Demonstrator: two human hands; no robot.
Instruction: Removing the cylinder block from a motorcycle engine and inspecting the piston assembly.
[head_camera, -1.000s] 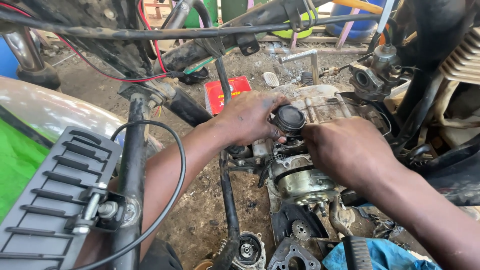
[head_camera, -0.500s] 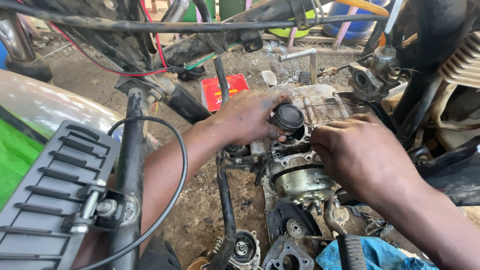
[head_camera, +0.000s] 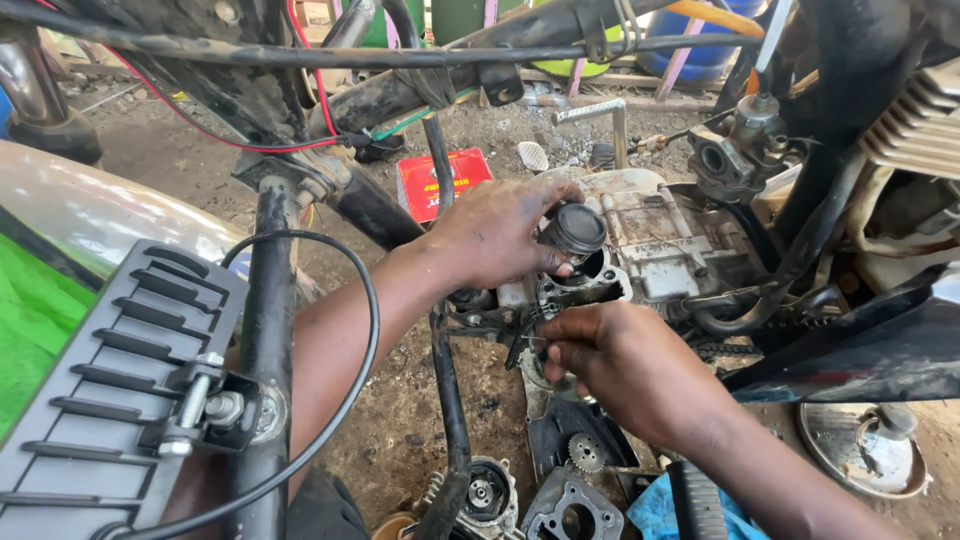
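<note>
Piston (head_camera: 572, 230), dark and round-topped, sits pinched in the fingers of the left hand (head_camera: 500, 235), just above the open bore of the engine case (head_camera: 660, 245). Nearer, the right hand (head_camera: 625, 360) curls closed over the lower case; it seems to grip a small part, though the view hides which. A red box (head_camera: 440, 182) lies on the dirt floor (head_camera: 400, 400) beyond, and loose gears (head_camera: 585, 452) nearer.

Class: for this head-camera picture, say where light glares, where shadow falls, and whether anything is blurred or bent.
Head view: daylight glares off the pale fuel tank; the frame tube overhead sits in shadow; the left hand holding the round black cap and the right hand are sharp; the grey slatted panel looks wide-angle stretched.
</note>
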